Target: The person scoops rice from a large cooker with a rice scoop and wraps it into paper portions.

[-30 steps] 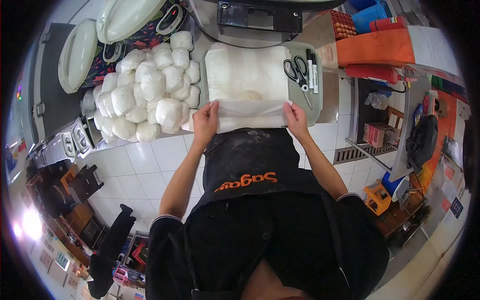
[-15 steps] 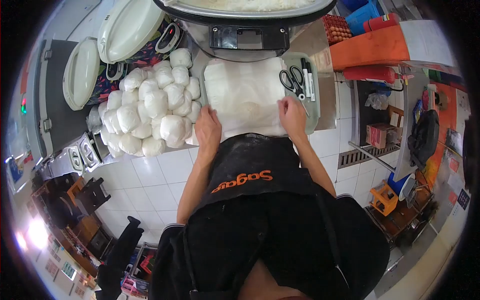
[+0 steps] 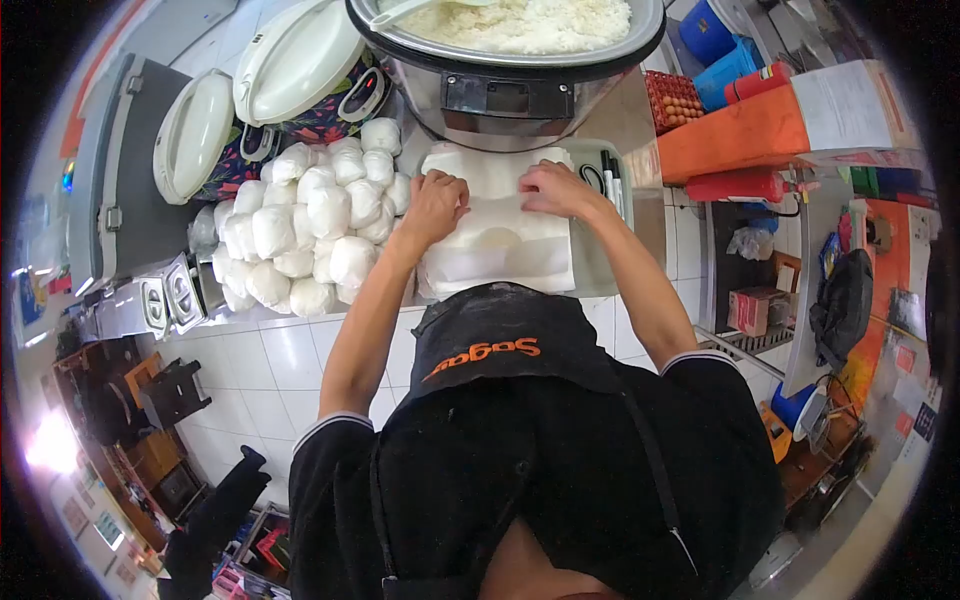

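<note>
A stack of white paper sheets (image 3: 500,272) lies in front of me, with a faint round shape showing on its top sheet. A crease or sheet edge runs across between my hands. On the left side of the stack, my left hand (image 3: 437,203) rests with curled fingers closed on the top sheet. My right hand (image 3: 556,190) has its fingers bent and pressed together at the sheet's right side; the fingertips are partly hidden. Left of my left hand is a heap of white wrapped round bundles (image 3: 330,212).
A large pot (image 3: 505,95) of white rice (image 3: 530,28) with a pale spoon (image 3: 405,10) stands beyond the stack. A green tray (image 3: 622,262) under the paper holds black scissors (image 3: 592,178) and markers (image 3: 614,182). Lidded cookers (image 3: 300,65) stand behind the bundles; eggs (image 3: 675,105) sit right.
Both hands have moved away from my body, from the near part of the stack towards the pot, carrying the sheet's edge with them. My view has shifted slightly, showing more rice.
</note>
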Demonstrator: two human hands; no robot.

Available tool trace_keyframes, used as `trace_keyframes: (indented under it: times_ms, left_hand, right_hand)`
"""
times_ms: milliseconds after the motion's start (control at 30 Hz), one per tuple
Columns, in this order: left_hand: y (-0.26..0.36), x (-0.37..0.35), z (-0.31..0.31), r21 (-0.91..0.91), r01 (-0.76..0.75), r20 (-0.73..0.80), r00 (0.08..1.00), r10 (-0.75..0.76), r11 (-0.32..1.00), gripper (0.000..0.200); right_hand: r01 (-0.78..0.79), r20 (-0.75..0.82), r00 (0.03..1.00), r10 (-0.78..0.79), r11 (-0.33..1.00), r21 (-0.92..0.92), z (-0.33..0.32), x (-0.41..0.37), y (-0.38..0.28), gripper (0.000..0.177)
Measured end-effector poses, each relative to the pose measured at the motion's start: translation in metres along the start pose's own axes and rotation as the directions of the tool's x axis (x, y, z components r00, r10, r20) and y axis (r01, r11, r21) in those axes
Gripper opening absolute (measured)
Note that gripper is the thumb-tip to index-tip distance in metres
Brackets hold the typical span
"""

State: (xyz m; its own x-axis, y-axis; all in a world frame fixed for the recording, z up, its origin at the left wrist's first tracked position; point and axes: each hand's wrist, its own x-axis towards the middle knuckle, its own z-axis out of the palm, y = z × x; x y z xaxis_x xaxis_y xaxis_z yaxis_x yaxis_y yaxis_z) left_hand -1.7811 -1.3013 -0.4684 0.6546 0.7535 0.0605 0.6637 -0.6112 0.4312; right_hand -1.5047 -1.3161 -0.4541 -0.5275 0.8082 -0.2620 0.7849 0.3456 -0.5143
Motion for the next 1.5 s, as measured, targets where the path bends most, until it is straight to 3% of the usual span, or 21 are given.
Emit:
trace_keyframes:
  times_ms: [33, 100, 200, 233, 300, 333, 367, 433, 500, 567, 600, 667, 767, 800, 867, 967, 1100, 1167, 1267, 1333, 1500]
  left_hand:
    - [0.002, -0.009, 0.001, -0.082, -0.075, -0.073, 0.995, 0.069, 0.994, 0.033]
    - [0.033, -0.016, -0.031, -0.092, -0.007, -0.025, 1.000, 0.005, 0.996, 0.030]
    - [0.054, -0.033, -0.031, -0.059, 0.013, -0.076, 0.997, -0.017, 0.998, 0.024]
    - [0.060, -0.044, -0.021, 0.047, -0.043, -0.153, 0.987, 0.050, 0.998, 0.022]
    - [0.072, -0.062, -0.009, 0.158, -0.084, -0.223, 0.968, 0.118, 0.984, 0.020]
    - [0.080, -0.070, -0.006, 0.015, -0.216, -0.174, 0.961, 0.215, 0.976, 0.020]
    - [0.084, -0.076, -0.002, -0.133, -0.332, -0.138, 0.939, 0.314, 0.934, 0.022]
    - [0.085, -0.083, 0.015, -0.130, -0.361, -0.141, 0.929, 0.343, 0.923, 0.026]
    - [0.083, -0.086, 0.023, -0.132, -0.400, -0.150, 0.912, 0.381, 0.907, 0.031]
    - [0.082, -0.091, 0.031, 0.072, -0.418, -0.151, 0.893, 0.424, 0.906, 0.035]
    - [0.082, -0.092, 0.036, 0.070, -0.417, -0.151, 0.894, 0.423, 0.906, 0.035]
    - [0.078, -0.099, 0.048, 0.085, -0.406, -0.167, 0.894, 0.415, 0.910, 0.037]
    - [0.069, -0.111, 0.072, -0.111, -0.199, 0.075, 0.975, 0.208, 0.974, 0.035]
    - [0.068, -0.110, 0.075, -0.113, -0.203, 0.079, 0.974, 0.212, 0.973, 0.035]
    - [0.068, -0.107, 0.077, 0.003, -0.334, -0.184, 0.926, 0.329, 0.942, 0.030]
    - [0.071, -0.110, 0.066, -0.077, -0.286, -0.071, 0.957, 0.281, 0.955, 0.025]
    - [0.095, -0.118, 0.023, -0.304, -0.266, -0.109, 0.964, 0.244, 0.915, 0.025]
    - [0.111, -0.112, 0.005, -0.231, -0.397, -0.331, 0.891, 0.312, 0.888, 0.030]
    - [0.105, -0.101, 0.002, -0.147, -0.325, -0.259, 0.924, 0.281, 0.934, 0.036]
    - [0.084, -0.108, 0.023, -0.137, -0.296, -0.212, 0.941, 0.264, 0.945, 0.034]
    - [0.057, -0.130, 0.048, -0.152, -0.149, -0.262, 0.959, 0.105, 0.977, 0.029]
  right_hand:
    - [0.006, 0.003, 1.000, -0.006, 1.000, -0.001, 0.002, -0.001, -0.001, 0.038]
    - [0.028, 0.077, 0.997, -0.030, 0.999, 0.030, -0.007, -0.007, -0.018, 0.034]
    - [-0.072, 0.150, 0.986, 0.075, 0.997, -0.024, -0.014, -0.005, -0.061, 0.024]
    - [-0.074, 0.150, 0.986, 0.077, 0.997, -0.025, -0.008, -0.002, -0.064, 0.024]
    - [0.117, 0.179, 0.981, -0.077, 0.967, -0.227, 0.004, 0.005, -0.067, 0.016]
    - [0.239, 0.113, 0.970, -0.217, 0.938, -0.250, 0.006, -0.002, -0.067, 0.015]
    - [0.249, 0.117, 0.967, -0.226, 0.937, -0.247, 0.006, -0.009, -0.074, 0.015]
    - [0.137, 0.077, 0.989, -0.123, 0.967, -0.215, 0.006, -0.021, -0.088, 0.013]
    - [0.146, 0.071, 0.988, -0.134, 0.965, -0.218, 0.012, -0.029, -0.094, 0.013]
    - [0.013, 0.009, 1.000, -0.011, 0.981, -0.194, 0.024, -0.037, -0.102, 0.018]
    - [0.013, 0.011, 1.000, -0.011, 0.981, -0.193, 0.035, -0.042, -0.101, 0.018]
    - [0.221, -0.376, 0.868, -0.325, 0.930, -0.294, 0.062, -0.052, -0.096, 0.031]
    - [0.174, -0.315, 0.908, -0.276, 0.932, -0.317, 0.081, -0.069, -0.104, 0.041]
    - [0.148, -0.296, 0.927, -0.229, 0.951, -0.273, 0.083, -0.072, -0.106, 0.042]
    - [0.137, -0.319, 0.922, -0.221, 0.954, -0.266, 0.088, -0.077, -0.108, 0.042]
    - [0.149, -0.364, 0.903, -0.227, 0.962, -0.230, 0.098, -0.080, -0.105, 0.041]
    - [0.168, -0.404, 0.887, -0.222, 0.972, -0.166, 0.101, -0.085, -0.102, 0.042]
    - [0.180, -0.406, 0.886, -0.225, 0.973, -0.146, 0.099, -0.088, -0.103, 0.044]
    - [0.216, -0.465, 0.863, -0.199, 0.976, -0.017, 0.105, -0.097, -0.098, 0.042]
    - [0.222, -0.459, 0.843, -0.281, 0.958, -0.180, 0.110, -0.107, -0.084, 0.037]
    - [0.125, -0.483, 0.846, -0.227, 0.964, -0.234, 0.122, -0.123, -0.051, 0.031]
